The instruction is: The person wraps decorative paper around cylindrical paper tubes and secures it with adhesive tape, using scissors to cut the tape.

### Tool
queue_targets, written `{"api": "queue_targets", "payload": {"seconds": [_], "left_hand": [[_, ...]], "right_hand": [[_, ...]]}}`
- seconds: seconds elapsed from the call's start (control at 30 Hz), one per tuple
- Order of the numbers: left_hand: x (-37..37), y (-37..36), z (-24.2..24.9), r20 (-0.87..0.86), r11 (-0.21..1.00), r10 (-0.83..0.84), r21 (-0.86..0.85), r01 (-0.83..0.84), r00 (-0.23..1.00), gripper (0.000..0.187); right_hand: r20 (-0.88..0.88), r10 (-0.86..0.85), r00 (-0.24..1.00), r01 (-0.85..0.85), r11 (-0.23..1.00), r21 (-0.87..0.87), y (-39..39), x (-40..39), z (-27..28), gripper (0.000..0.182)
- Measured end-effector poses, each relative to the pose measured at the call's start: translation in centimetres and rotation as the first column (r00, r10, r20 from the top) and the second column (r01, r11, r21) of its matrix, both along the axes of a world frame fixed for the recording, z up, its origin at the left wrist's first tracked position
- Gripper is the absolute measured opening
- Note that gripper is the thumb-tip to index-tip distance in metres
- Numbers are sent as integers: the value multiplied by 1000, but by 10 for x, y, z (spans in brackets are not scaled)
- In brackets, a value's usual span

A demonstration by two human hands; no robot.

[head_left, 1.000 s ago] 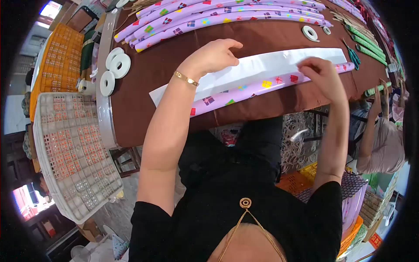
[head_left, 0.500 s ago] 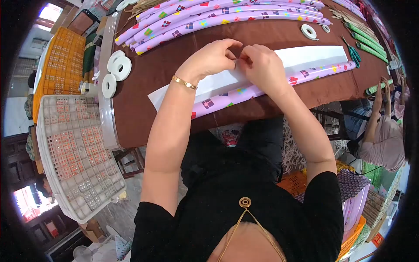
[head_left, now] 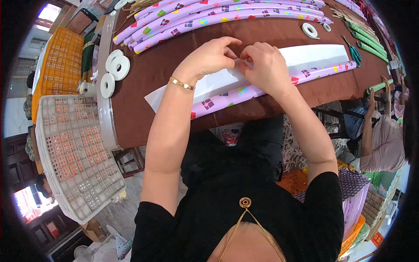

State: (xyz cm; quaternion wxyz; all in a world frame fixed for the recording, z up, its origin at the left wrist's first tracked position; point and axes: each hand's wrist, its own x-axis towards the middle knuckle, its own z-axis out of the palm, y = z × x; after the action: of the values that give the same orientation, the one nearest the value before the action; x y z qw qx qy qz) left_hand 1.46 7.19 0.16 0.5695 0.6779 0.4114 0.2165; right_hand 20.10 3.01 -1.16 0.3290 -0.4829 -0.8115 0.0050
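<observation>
One brown-covered table (head_left: 139, 113) carries a stack of lilac gift-print rolls (head_left: 209, 22) and, along its near edge, my part-rolled sheet of wrapping paper (head_left: 314, 56), white side up. My left hand (head_left: 208, 57) and right hand (head_left: 268, 66) nearly meet above its middle, fingers curled, left forefinger and thumb parted; whether either pinches anything I can't tell. Teal-handled scissors (head_left: 355, 54) lie by the sheet's right end, three white tape rolls (head_left: 125, 69) by the table's left edge.

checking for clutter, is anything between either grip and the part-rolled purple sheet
Nothing visible blocks the left grip or the right grip from the part-rolled purple sheet beneath them. The scissors lie by its right end, off to one side. Whether either grip pinches anything, I cannot tell.
</observation>
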Motion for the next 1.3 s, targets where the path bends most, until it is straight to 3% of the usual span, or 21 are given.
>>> {"api": "queue_targets", "payload": {"seconds": [0.27,0.33,0.37,0.43,0.5,0.6,0.7,0.77,0.83,0.87,0.9,0.93,0.97,1.07,1.1,1.13,1.17,1.3], "left_hand": [[0,-1,5,-37,1000,-16,-19,16,999,57],[0,-1,7,-65,998,-28,-49,24,998,56],[-1,-1,7,-99,999,-29,-23,27,995,55],[1,0,9,-131,999,-32,7,33,991,54],[5,0,12,-165,999,-14,38,21,986,53],[14,3,12,-165,999,-19,28,23,986,52],[25,6,13,-185,999,-18,30,24,983,52],[33,11,11,-195,999,-30,33,37,980,52],[42,16,12,-207,998,-43,37,52,977,52],[47,18,13,-213,998,-44,37,53,976,53],[52,19,14,-220,998,-46,35,55,975,53],[58,21,14,-220,997,-55,35,64,974,53],[64,23,13,-195,998,-57,25,63,979,53],[86,31,11,-154,997,-77,14,80,985,54],[93,33,10,-141,996,-84,9,86,986,55],[100,35,8,-142,996,-91,11,94,986,55],[107,37,6,-112,995,-98,-9,98,989,55],[119,42,3,-70,992,-122,-41,119,990,55]], "right_hand": [[-62,-21,998,20,1000,-19,7,6,-2,8],[-196,-144,970,105,974,-199,10,17,6,10],[-198,-148,969,108,974,-198,13,27,8,10],[-314,-330,890,236,924,-300,25,65,12,15],[-272,-421,865,349,896,-275,37,119,12,19],[-517,-513,685,395,858,-328,30,188,31,22],[-804,-417,424,403,882,-245,12,245,51,19],[-821,-387,419,486,860,-157,-9,289,62,21],[-759,-430,489,473,862,-183,-35,324,75,14],[-660,-436,612,339,899,-279,-50,340,81,12],[-660,-439,610,345,896,-277,-62,328,93,12],[-446,-474,759,229,836,-498,-72,300,107,12],[-222,-421,880,156,695,-701,-77,277,115,13],[-70,-350,934,222,722,-655,-64,248,86,17],[9,-278,960,236,796,-558,-53,237,77,19],[-156,-335,929,198,807,-557,-49,218,68,19],[-156,-305,940,211,873,-439,-41,202,59,18],[-150,-226,963,182,949,-257,-8,154,31,13]]}}
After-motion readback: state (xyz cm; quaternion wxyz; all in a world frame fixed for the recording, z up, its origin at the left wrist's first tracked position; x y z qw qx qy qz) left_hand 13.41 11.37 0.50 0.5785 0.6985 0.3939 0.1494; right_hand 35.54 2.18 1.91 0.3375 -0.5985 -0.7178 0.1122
